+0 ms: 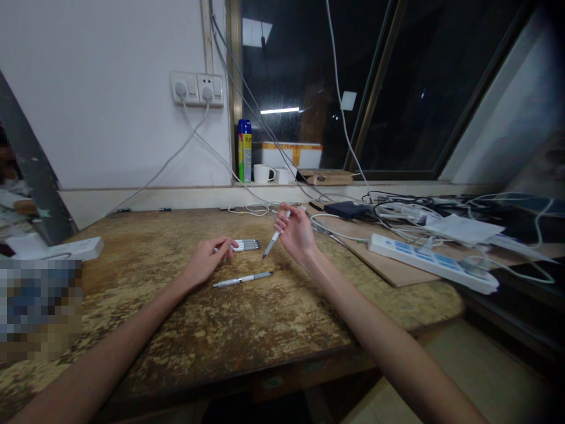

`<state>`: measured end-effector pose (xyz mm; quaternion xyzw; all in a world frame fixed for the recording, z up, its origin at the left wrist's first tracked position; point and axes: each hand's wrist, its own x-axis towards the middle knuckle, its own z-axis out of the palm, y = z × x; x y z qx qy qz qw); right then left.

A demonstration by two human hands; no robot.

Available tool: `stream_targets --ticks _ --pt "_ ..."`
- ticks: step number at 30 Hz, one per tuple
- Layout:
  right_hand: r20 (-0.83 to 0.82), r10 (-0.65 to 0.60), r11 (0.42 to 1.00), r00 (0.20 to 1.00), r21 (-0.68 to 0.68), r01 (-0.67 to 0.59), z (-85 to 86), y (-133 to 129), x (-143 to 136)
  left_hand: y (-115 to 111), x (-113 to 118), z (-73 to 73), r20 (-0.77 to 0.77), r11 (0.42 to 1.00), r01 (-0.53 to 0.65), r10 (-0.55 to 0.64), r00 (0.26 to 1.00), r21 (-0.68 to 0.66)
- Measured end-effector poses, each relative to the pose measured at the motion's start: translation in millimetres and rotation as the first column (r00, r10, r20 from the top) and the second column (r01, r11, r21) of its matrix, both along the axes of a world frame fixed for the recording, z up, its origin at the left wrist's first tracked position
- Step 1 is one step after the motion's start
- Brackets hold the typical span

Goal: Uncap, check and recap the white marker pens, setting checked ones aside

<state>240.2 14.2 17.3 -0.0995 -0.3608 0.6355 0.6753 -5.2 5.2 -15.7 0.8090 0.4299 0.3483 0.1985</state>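
My right hand holds a white pen with a grey tip, raised above the worn wooden table and pointing down to the left. My left hand rests on the table with its fingers on a small bunch of white pens lying side by side. One more white pen lies alone on the table just in front of both hands.
A white power strip and a tangle of cables lie at the right on a board. Another power strip sits at the left. A spray can and a mug stand on the window sill.
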Motion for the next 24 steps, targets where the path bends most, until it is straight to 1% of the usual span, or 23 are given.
stream_targets --ticks 3,8,13,17,22,24 --pt "-0.028 0.036 0.999 0.999 0.013 -0.035 -0.2 -0.1 -0.8 -0.1 0.1 0.1 0.006 1.000 0.006 -0.006 1.000 0.004" --pt "-0.034 0.039 0.999 0.999 0.010 -0.039 0.3 -2.3 -0.9 0.1 0.4 -0.1 0.004 1.000 0.003 -0.003 1.000 0.009" --pt "-0.032 -0.021 0.999 0.999 0.047 0.022 3.6 -5.8 1.4 0.5 0.3 -0.1 0.008 1.000 0.012 -0.012 1.000 0.014" --pt "-0.002 -0.075 0.997 0.997 0.032 0.075 6.7 -6.9 1.6 0.1 0.6 0.5 0.021 1.000 0.017 -0.017 1.000 0.002" --pt "0.031 0.000 0.998 1.000 0.067 -0.002 4.6 -5.8 -1.5 -0.2 1.2 0.7 0.038 1.000 0.022 -0.022 0.999 0.001" --pt "0.046 -0.004 0.997 0.999 0.079 0.000 3.5 -5.3 -4.5 0.0 1.5 0.7 0.051 1.000 0.018 -0.018 0.999 -0.009"
